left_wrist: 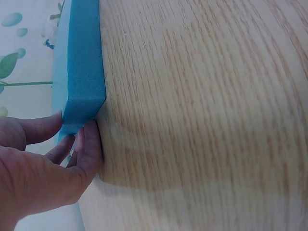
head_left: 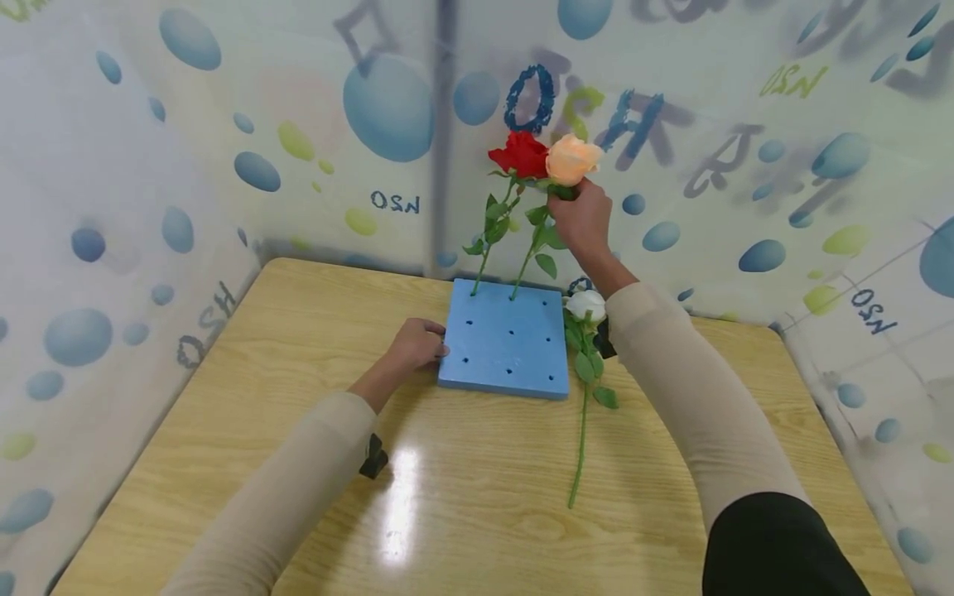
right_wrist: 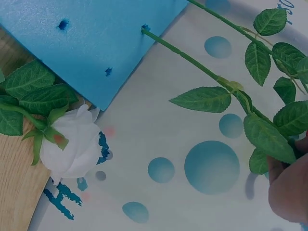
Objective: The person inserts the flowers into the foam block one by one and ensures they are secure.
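A blue foam board (head_left: pixel 488 348) with rows of small holes lies at the back of the table. My left hand (head_left: pixel 416 344) grips its left edge, the thumb at the upper face and the curled fingers low at the side, as the left wrist view shows. With my right hand (head_left: pixel 584 217) I hold a peach rose (head_left: pixel 572 159) just under its bloom; its stem stands in the middle hole of the back row. Left of it, a red rose (head_left: pixel 522 155) rises from the back-left hole, leaning slightly right. A white rose (head_left: pixel 586 306) lies along the board's right side.
The wooden table (head_left: pixel 477 513) carries the board and the white rose, whose stem points towards me. Close behind the board stands a patterned backdrop (head_left: pixel 328 207) with blue and green spots. The right forearm reaches over the table near the white bloom.
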`<state>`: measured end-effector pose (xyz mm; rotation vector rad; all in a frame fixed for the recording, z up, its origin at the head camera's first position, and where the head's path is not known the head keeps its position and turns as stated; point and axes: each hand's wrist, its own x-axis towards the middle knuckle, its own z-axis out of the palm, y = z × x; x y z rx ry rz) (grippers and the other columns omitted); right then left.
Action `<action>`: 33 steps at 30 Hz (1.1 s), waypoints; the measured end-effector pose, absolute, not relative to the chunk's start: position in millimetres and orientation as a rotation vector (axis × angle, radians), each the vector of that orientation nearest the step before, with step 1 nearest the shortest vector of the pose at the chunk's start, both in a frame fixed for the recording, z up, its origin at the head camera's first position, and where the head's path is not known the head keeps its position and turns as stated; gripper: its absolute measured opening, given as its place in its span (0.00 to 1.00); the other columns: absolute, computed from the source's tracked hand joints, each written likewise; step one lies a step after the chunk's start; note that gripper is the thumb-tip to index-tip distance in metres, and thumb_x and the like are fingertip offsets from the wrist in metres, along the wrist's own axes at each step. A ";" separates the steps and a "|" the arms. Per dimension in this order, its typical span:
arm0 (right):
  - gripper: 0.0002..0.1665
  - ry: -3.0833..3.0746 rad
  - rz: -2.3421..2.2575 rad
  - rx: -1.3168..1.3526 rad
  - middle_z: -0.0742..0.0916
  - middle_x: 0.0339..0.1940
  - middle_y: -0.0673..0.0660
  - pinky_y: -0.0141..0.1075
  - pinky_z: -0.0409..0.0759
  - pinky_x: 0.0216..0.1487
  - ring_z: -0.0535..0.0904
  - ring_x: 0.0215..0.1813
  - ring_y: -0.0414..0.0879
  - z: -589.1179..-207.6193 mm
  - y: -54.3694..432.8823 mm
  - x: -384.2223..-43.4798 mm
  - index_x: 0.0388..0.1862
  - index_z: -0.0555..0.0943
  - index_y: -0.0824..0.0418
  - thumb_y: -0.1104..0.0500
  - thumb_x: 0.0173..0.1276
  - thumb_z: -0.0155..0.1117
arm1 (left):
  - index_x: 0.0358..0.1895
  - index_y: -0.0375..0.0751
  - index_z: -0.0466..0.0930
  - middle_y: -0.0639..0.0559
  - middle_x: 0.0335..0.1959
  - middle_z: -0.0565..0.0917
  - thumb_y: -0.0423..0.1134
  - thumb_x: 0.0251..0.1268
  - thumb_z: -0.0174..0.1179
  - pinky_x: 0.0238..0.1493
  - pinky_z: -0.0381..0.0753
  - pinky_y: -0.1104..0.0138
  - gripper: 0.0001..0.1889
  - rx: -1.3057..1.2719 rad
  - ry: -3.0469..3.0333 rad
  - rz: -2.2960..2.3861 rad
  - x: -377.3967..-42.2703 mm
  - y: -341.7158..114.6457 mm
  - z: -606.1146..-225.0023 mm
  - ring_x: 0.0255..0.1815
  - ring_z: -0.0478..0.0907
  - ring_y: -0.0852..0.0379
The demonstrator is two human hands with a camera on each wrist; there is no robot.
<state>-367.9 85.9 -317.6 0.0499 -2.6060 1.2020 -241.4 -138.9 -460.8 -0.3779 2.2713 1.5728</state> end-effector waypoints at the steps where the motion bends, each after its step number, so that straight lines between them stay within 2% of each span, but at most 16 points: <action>1: 0.21 -2.601 1.208 0.044 0.86 0.50 0.58 0.39 0.81 0.48 0.80 0.43 0.50 -318.0 86.2 -368.2 0.57 0.79 0.61 0.55 0.68 0.57 | 0.64 0.32 0.71 0.37 0.59 0.76 0.27 0.65 0.54 0.57 0.79 0.57 0.23 -0.378 2.270 1.572 -241.3 -139.0 -460.4 0.53 0.77 0.47; 9: 0.21 -2.600 1.248 0.048 0.87 0.49 0.57 0.37 0.81 0.47 0.80 0.43 0.48 -317.2 84.1 -370.3 0.56 0.80 0.60 0.54 0.67 0.57 | 0.65 0.34 0.71 0.38 0.59 0.76 0.28 0.66 0.55 0.56 0.79 0.57 0.23 -0.392 2.251 1.573 -241.0 -138.5 -458.3 0.54 0.77 0.47; 19: 0.20 -2.627 1.274 0.189 0.86 0.45 0.58 0.34 0.76 0.37 0.78 0.37 0.47 -316.3 83.2 -369.8 0.54 0.80 0.61 0.54 0.67 0.58 | 0.64 0.34 0.72 0.38 0.58 0.76 0.28 0.65 0.55 0.55 0.79 0.57 0.23 -0.389 2.268 1.562 -241.4 -138.7 -459.5 0.54 0.76 0.47; 26: 0.22 -2.673 1.268 0.213 0.86 0.51 0.58 0.36 0.78 0.41 0.78 0.41 0.48 -316.5 85.9 -371.2 0.57 0.79 0.61 0.54 0.67 0.59 | 0.65 0.34 0.71 0.38 0.59 0.75 0.27 0.65 0.55 0.56 0.79 0.57 0.24 -0.391 2.272 1.553 -241.5 -139.1 -459.8 0.54 0.76 0.47; 33: 0.21 -2.706 1.201 0.232 0.86 0.50 0.59 0.39 0.80 0.44 0.79 0.41 0.50 -315.8 85.3 -370.8 0.57 0.80 0.62 0.56 0.67 0.59 | 0.65 0.34 0.71 0.37 0.60 0.75 0.27 0.65 0.55 0.55 0.79 0.57 0.24 -0.390 2.265 1.562 -242.3 -138.6 -460.6 0.54 0.76 0.47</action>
